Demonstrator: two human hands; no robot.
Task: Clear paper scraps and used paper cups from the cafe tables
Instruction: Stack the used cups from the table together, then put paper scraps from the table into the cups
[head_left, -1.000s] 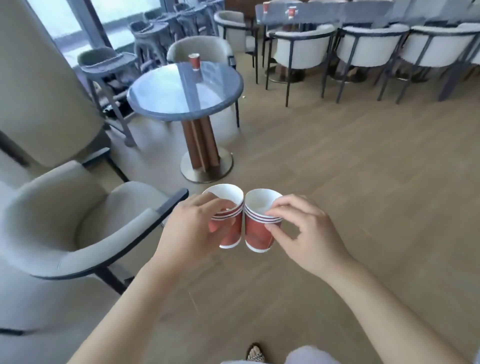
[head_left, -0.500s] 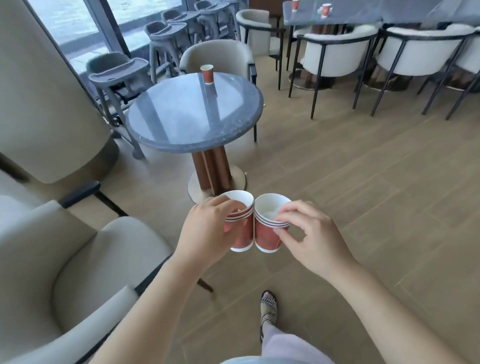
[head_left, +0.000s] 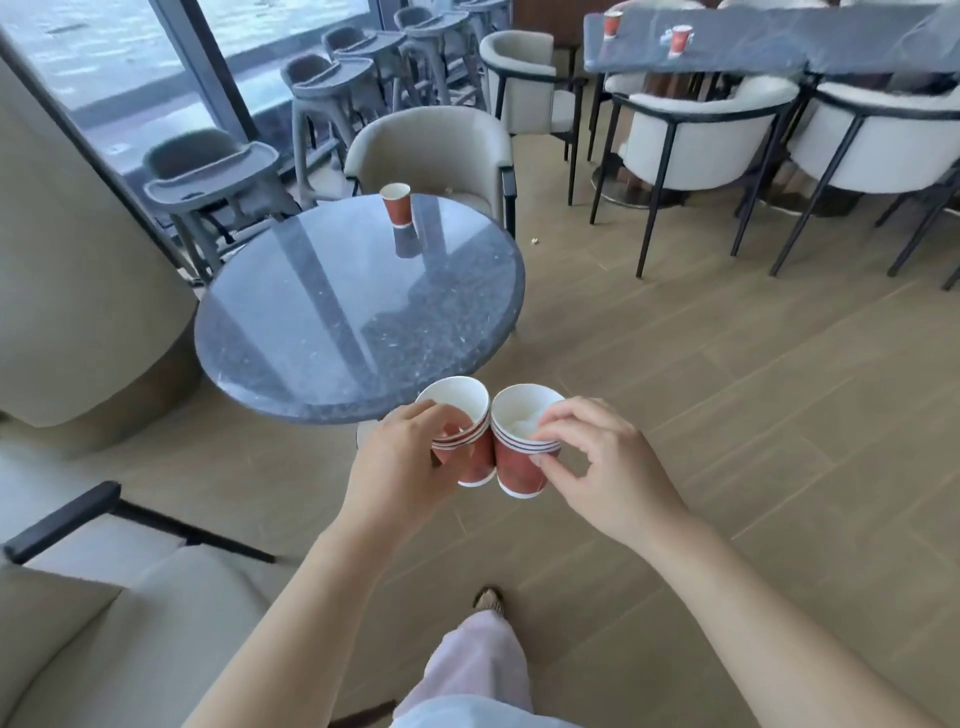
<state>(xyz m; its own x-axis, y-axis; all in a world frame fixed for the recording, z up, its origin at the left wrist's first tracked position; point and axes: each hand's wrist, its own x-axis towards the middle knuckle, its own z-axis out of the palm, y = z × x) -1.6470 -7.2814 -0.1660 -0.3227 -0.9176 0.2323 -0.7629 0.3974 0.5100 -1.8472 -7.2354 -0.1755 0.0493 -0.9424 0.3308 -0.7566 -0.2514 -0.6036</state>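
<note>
Progress: partway I'd say. Two stacks of cups are already collected, but cups are still out on the benches.
Left hand (head_left: 400, 467): closed round a nested stack of red paper cups with white rims (head_left: 460, 431), thumb and fingers pinching just under the rim.
Right hand (head_left: 597, 467): fingertips clamped on a second nested stack of red paper cups (head_left: 519, 447); something white sits inside, probably a paper scrap, can't tell for sure.
Stacks: touching side by side, held above the floor at the near edge of the bench.
Still left: lone red paper cup (head_left: 396, 204) upright at 12 o'clock on the round dark speckled stone bench (head_left: 358, 312), glossy top. Two more red cups (head_left: 679, 39) on the long dark bench (head_left: 753, 47) at about 1 o'clock, well apart from here.
Feel: thin tapered paper, crushes easily.
</note>
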